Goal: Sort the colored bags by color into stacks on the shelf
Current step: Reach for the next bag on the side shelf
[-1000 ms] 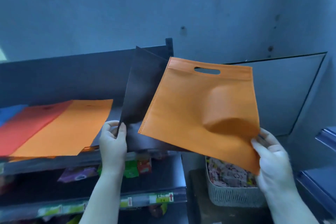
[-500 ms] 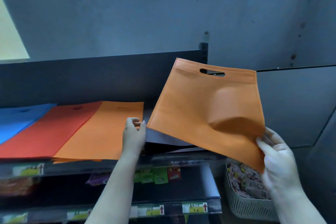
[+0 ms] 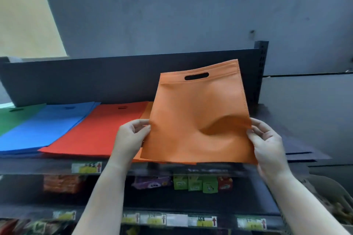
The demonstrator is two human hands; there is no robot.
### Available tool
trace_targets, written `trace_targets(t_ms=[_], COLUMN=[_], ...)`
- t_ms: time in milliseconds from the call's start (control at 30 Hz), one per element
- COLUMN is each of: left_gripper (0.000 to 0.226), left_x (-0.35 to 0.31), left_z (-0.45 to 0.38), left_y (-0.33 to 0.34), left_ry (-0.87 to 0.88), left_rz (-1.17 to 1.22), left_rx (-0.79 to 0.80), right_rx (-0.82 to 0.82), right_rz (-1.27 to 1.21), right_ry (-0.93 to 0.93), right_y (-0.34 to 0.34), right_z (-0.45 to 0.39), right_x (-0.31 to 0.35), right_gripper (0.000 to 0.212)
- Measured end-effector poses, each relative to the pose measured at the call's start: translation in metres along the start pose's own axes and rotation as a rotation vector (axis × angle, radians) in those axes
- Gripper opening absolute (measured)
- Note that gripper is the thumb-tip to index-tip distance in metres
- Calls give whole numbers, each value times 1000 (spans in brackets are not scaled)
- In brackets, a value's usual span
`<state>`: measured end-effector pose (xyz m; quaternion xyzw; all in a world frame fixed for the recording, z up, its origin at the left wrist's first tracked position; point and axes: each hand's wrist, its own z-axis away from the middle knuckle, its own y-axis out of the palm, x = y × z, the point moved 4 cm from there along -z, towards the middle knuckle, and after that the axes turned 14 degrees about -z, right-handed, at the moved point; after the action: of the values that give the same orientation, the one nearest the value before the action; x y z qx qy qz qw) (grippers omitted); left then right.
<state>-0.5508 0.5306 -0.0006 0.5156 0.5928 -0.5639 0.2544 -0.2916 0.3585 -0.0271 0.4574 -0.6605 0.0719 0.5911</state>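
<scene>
Fingers (image 3: 142,129) of the left hand (image 3: 129,137) pinch the left edge of one orange bag (image 3: 191,120), and the right hand (image 3: 267,139) grips its right edge the same way, thumb in front. This bag is a flat, squarish piece of matte non-woven fabric with stitched side seams, a folded top hem and one oval die-cut handle slot; a soft dent sags near its right side. It is held tilted above the front of the top shelf (image 3: 298,120), over an orange stack (image 3: 147,112) of which only a sliver shows. Leftward lie three more flat stacks, overlapping: red stack (image 3: 99,131), blue stack (image 3: 47,126), green stack (image 3: 13,116). A dark stack (image 3: 301,150) lies right of the held bag. Lower shelves carry small boxed and wrapped goods (image 3: 191,184) behind yellow-green price tags (image 3: 87,167); their number is too blurred to count.
</scene>
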Motion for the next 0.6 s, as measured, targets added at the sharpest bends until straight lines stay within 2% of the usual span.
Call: trace_targets(t_ms=[133,233,300,367,500,600], left_gripper=[12,18,21,23,24,30], left_x=[15,26,33,38,52,52], left_z=[-19,-34,-42,-49,-57,-56], left_y=[-36,-46,-48,-48,-39,-33], left_ry=[95,129,142,148,77,65], left_rz=[-323,-512,-592,-691,-922,-1059], left_rx=[-183,-217,-207,-177,-45,-28], right_rx=[108,114,116,117,151,166], right_rz=[268,538,739,906,1202,1292], right_ry=[-84,-163,-187,-168,-31,11], right_y=[45,68,78,82,82,81], right_z=[-6,-13,-18,-22,-25,-24], right_x=[-10,-22,-29,-37,-50,-49], right_gripper=[27,18,18,26,29,34])
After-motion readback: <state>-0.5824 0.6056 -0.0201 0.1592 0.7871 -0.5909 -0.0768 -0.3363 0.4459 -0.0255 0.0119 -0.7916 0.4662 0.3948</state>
